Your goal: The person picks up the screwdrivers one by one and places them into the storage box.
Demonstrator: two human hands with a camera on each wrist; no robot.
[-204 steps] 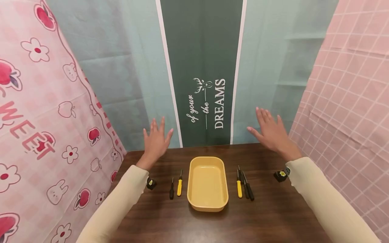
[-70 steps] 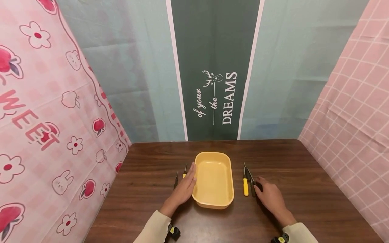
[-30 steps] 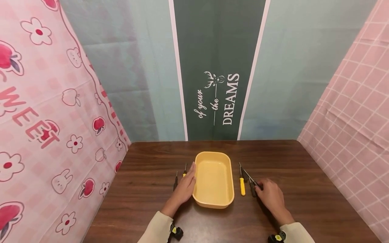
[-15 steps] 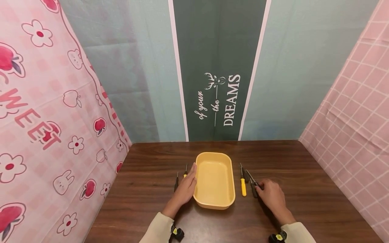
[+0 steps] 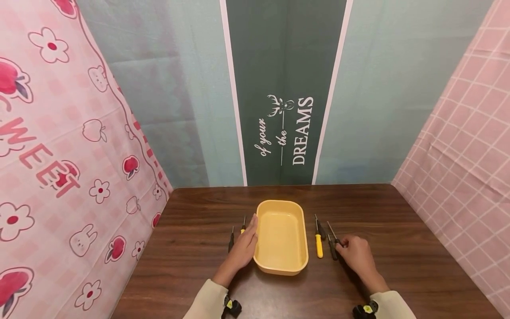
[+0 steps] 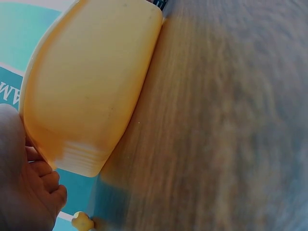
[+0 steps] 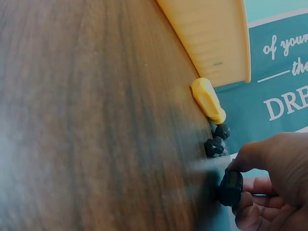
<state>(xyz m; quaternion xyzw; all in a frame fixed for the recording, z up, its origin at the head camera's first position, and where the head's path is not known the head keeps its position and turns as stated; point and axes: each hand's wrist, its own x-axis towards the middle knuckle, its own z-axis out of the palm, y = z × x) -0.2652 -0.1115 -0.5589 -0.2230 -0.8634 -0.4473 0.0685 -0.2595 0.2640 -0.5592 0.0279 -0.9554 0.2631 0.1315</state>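
Note:
A yellow rectangular tray lies empty on the dark wooden table. My left hand rests flat against the tray's left wall with its fingers straight, partly covering a yellow-handled screwdriver. To the right of the tray, my right hand pinches the black handle of a small screwdriver. Next to it lie a yellow-handled screwdriver and two black-handled ones, close together.
A black-handled screwdriver lies left of my left hand. Patterned cloth hangs on the left, right and behind the table. Bare table surface shows in front of the tray and on both outer sides.
My right hand has taken hold of the outermost black screwdriver and shifted it slightly to the right of the others. My left hand has stayed against the tray.

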